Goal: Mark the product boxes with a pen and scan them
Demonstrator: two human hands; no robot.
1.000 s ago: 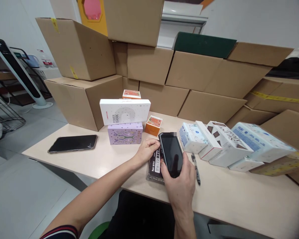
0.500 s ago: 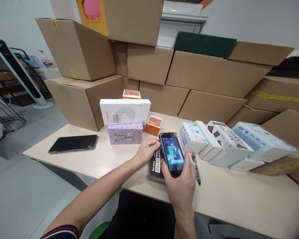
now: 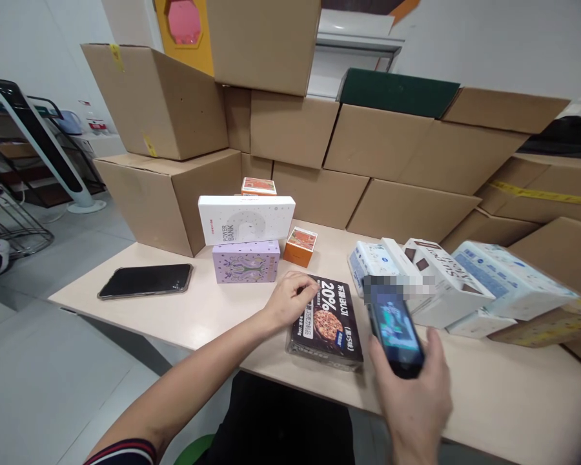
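- Evidently held in the right hand (image 3: 414, 400): lit phone (image 3: 394, 332), just past the right side of the dark box (image 3: 326, 329), clear of its printed top.
- Closed firmly, by the look of it, round the lower end of the lit phone, with thumb along one edge and fingers along the other.
- Partly curled at the far left corner of the dark box: left hand (image 3: 290, 300), with nothing seen inside. Cannot tell firm pressing from light resting.
- Best to steer the lit phone by its edges, leaving thumb and fingers off the glass.
- Mind the pale blue box (image 3: 375, 268) and the white box (image 3: 445, 287) beyond; lift rather than sweep, to avoid a knock. Cannot tell touching from merely overlapping in view.
- Use only light left fingertips on the dark box, enough to prevent sliding without denting.
- For any setting down, lower flat onto the table (image 3: 503, 378), like the second phone (image 3: 145, 281).
- Leave undisturbed the power bank box (image 3: 246, 219), perched on the purple box (image 3: 246, 265).
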